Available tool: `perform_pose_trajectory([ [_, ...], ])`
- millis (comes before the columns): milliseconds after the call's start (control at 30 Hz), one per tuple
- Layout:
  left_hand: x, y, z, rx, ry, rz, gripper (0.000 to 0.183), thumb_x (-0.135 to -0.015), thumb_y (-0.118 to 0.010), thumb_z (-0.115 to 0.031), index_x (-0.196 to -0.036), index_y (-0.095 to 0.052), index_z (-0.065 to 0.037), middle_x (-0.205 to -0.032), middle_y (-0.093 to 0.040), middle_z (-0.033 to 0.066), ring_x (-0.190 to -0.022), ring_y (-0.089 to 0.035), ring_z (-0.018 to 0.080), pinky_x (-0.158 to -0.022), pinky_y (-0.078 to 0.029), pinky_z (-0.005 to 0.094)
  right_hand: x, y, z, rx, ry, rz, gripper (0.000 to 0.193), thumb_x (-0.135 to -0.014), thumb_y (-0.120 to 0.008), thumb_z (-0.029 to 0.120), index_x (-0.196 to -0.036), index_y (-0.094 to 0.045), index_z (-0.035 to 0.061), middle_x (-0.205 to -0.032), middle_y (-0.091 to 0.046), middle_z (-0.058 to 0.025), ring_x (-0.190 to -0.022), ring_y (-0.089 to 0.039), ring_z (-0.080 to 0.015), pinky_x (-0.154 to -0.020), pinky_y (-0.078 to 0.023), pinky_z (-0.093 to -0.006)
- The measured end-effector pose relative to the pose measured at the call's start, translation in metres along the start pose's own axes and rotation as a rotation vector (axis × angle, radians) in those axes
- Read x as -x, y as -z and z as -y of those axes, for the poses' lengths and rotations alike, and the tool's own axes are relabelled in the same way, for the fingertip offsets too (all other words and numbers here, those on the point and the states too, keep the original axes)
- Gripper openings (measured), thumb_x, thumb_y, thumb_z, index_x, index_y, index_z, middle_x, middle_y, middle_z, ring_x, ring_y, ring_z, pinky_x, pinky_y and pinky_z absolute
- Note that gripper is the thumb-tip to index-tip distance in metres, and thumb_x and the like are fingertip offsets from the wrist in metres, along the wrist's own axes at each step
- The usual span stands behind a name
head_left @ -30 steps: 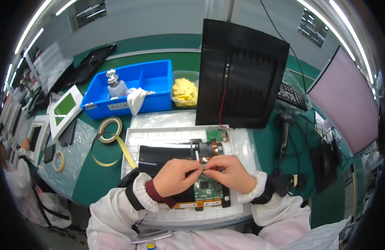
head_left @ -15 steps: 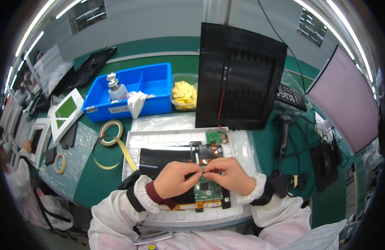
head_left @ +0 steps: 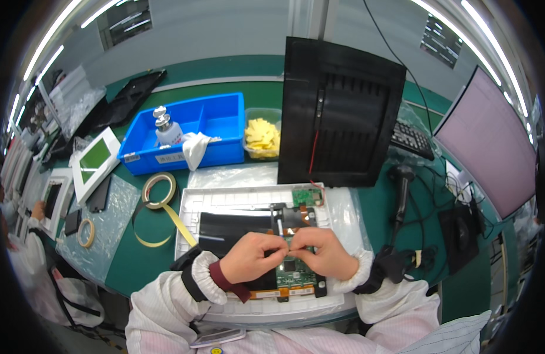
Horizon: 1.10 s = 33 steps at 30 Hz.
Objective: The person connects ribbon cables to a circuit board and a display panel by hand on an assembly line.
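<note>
My left hand (head_left: 253, 256) and my right hand (head_left: 323, 252) meet fingertip to fingertip above a green circuit board (head_left: 296, 273). Both are closed in a pinch; whatever lies between the fingers is too small and hidden to name. Under them is a white frame-shaped housing (head_left: 190, 203) with black panels (head_left: 234, 227) inside and an orange flat cable (head_left: 266, 293) along its near side. A smaller green board (head_left: 308, 197) sits at the housing's far right corner, with a red wire running up from it to an upright black cover (head_left: 343, 118).
Left of the housing lies a tape roll (head_left: 159, 190) with a loose strip. Behind stand a blue bin (head_left: 222, 150) holding a pump bottle (head_left: 168, 131) and a tub of yellow pieces (head_left: 262, 138). To the right are a scanner (head_left: 400, 194), cables and a monitor (head_left: 491, 141). Another person's hand (head_left: 38, 210) is far left.
My pinched fingers stay together over the circuit board, with only a slight shift of the fingers. The whole view has dropped a little; nothing else has visibly moved.
</note>
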<state>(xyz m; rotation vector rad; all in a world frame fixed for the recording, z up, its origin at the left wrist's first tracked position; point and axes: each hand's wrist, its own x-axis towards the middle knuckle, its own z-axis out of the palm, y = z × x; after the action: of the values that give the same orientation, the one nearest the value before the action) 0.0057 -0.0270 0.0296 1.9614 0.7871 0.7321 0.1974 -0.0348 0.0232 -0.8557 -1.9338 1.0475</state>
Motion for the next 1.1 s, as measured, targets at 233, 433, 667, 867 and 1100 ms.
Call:
perform_pose_trajectory([
  [233,0.000,-0.002,-0.001,0.263,0.113,-0.011,0.016,-0.085,-0.052,-0.011,-0.076,-0.056,0.001,-0.058,-0.048,-0.0012,-0.053,-0.041,0.0044,-0.048,-0.034,0.0211,0.001,-0.005,0.001,0.091,0.149,-0.068,0.010,-0.068,-0.060,-0.007,-0.072,-0.055,0.0002,-0.068,-0.054,-0.0088,-0.062,-0.052,-0.0244,-0.054,-0.042,-0.0300],
  [433,-0.001,0.001,-0.004,0.288,0.174,-0.038,0.016,-0.086,-0.052,-0.013,-0.075,-0.056,-0.001,-0.057,-0.045,-0.0042,-0.052,-0.039,0.0030,-0.047,-0.033,0.0195,0.002,-0.003,0.003,0.220,0.384,-0.117,0.014,-0.064,-0.060,-0.010,-0.074,-0.058,0.0003,-0.072,-0.057,-0.0093,-0.066,-0.055,-0.0263,-0.057,-0.045,-0.0312],
  [667,-0.003,0.052,-0.004,-0.049,0.130,-0.573,0.015,-0.085,-0.053,-0.011,-0.078,-0.056,0.002,-0.059,-0.048,0.0023,-0.055,-0.042,0.0075,-0.051,-0.037,0.0235,0.006,0.002,0.016,-0.243,0.127,-0.057,0.012,-0.073,-0.057,-0.010,-0.081,-0.059,-0.0021,-0.078,-0.058,-0.0086,-0.069,-0.057,-0.0172,-0.060,-0.046,-0.0258],
  [867,0.011,0.130,-0.002,-1.417,-0.065,-0.980,0.017,-0.074,-0.059,-0.004,-0.091,-0.060,-0.002,-0.089,-0.059,0.0145,-0.092,-0.052,0.0317,-0.082,-0.039,0.0362,0.007,0.004,0.023,-0.584,-0.203,-0.055,0.008,-0.081,-0.054,-0.006,-0.086,-0.060,-0.0055,-0.084,-0.058,-0.0096,-0.071,-0.056,-0.0132,-0.066,-0.047,-0.0226],
  [1100,0.029,0.043,-0.040,-0.169,0.074,-0.294,0.008,-0.074,-0.064,-0.008,-0.080,-0.063,-0.003,-0.079,-0.061,0.0102,-0.077,-0.059,0.0226,-0.070,-0.045,0.0297,0.010,0.007,0.023,-0.664,-0.283,0.023,0.007,-0.083,-0.054,-0.002,-0.087,-0.059,-0.0051,-0.085,-0.057,-0.0091,-0.073,-0.057,-0.0135,-0.066,-0.047,-0.0232],
])
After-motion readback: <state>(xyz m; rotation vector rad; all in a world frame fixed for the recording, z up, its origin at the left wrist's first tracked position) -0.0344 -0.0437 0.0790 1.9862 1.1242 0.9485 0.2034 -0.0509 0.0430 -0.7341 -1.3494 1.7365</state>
